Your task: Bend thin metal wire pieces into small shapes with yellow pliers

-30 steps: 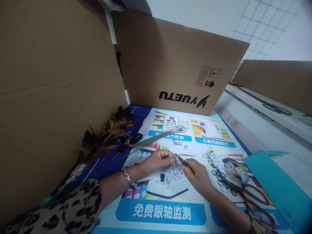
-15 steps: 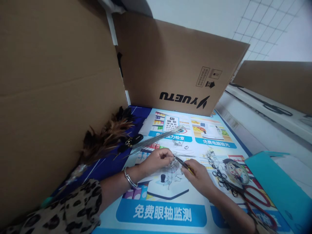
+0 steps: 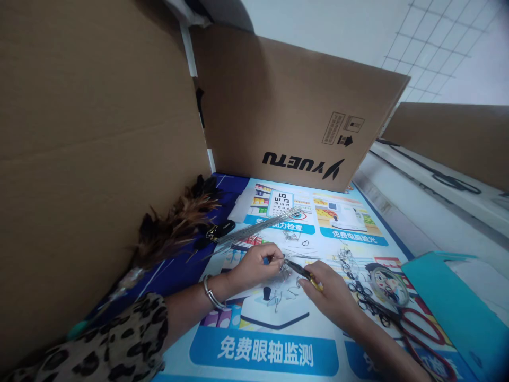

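Wire piece [image 3: 282,265]: at the meeting point of the left hand [image 3: 256,268] and the pliers [image 3: 299,269]; too fine to read its long axis.
Left hand: pinches the wire piece, so it is the nearer hand.
Pliers: slant from the right hand [image 3: 334,292] leftward and away to the wire piece; whether the tips bite is unclear.
Right hand: clasps the handles.
Wire bits [image 3: 276,300]: scattered below the fingers.
Wire bundle [image 3: 260,228]: beyond the left hand, lying slantwise.
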The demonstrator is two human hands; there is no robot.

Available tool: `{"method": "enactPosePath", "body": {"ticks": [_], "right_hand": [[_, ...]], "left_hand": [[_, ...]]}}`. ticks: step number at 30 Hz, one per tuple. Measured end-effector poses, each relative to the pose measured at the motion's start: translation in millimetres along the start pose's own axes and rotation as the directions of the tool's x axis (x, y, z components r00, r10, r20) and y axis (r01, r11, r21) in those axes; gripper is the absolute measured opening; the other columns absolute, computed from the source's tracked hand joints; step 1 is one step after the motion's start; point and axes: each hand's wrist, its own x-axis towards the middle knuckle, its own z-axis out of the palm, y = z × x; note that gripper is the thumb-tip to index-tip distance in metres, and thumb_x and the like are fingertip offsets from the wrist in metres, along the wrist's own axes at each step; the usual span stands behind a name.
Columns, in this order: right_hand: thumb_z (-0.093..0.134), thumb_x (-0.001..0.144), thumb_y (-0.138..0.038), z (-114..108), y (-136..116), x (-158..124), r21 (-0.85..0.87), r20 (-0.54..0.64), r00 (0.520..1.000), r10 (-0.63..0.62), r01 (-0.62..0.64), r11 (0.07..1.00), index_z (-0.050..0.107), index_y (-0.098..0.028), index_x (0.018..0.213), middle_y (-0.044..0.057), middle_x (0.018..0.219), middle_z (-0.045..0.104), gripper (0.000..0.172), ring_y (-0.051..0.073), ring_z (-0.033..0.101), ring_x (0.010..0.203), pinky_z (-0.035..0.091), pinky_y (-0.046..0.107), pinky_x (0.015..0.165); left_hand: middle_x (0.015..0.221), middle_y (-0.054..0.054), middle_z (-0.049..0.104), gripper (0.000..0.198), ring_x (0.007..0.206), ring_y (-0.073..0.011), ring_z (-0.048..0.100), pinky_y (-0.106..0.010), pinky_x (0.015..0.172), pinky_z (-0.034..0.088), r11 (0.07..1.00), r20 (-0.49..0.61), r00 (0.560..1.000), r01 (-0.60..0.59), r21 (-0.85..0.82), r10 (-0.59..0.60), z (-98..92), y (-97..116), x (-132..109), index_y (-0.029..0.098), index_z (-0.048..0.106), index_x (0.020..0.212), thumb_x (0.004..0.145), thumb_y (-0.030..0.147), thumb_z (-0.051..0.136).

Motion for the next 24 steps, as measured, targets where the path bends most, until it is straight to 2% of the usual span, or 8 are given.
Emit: {"method": "enactPosePath", "body": {"ticks": [12, 18, 24], "right_hand": [[0.047, 0.083, -0.033, 5.9, -6.8, -3.2, -0.082, -0.06, 0.998, 0.032, -0.037, 0.996, 0.054, -0.021, 0.089, 0.004, 0.085, 0.057, 0.015, 0.018, 0.053, 0.081, 0.042, 0.028, 0.07], [0.046, 0.083, -0.032, 8.2, -9.1, -6.0, -0.186, -0.106, 0.994, -0.034, 0.013, 0.982, 0.054, -0.02, 0.093, 0.006, 0.089, 0.057, 0.017, 0.02, 0.052, 0.086, 0.042, 0.03, 0.074], [0.043, 0.085, -0.031, 7.5, -14.2, -7.8, -0.21, -0.072, 0.997, -0.004, -0.011, 0.978, 0.054, -0.02, 0.092, 0.006, 0.088, 0.056, 0.017, 0.02, 0.052, 0.084, 0.042, 0.029, 0.071]], "left_hand": [[0.06, 0.001, 0.05, 0.013, 0.059, -0.0097, 0.045, -0.022, 0.058, 0.036, 0.952, -0.053, 0.977, -0.187, 0.243, 0.205, 2.3, 3.1, -3.5, 0.014, 0.052, 0.061, 0.071, 0.006, 0.048], [0.06, 0.001, 0.05, 0.014, 0.06, -0.0101, 0.044, -0.023, 0.058, 0.035, 0.925, -0.068, 0.966, -0.216, 0.313, 0.249, 4.7, 1.5, -4.3, 0.014, 0.051, 0.061, 0.07, 0.005, 0.046], [0.06, 0.0, 0.05, 0.014, 0.061, -0.0112, 0.045, -0.023, 0.059, 0.035, 0.906, -0.067, 0.96, -0.233, 0.354, 0.273, 5.6, 0.5, -5.5, 0.015, 0.051, 0.061, 0.071, 0.007, 0.046]]}}
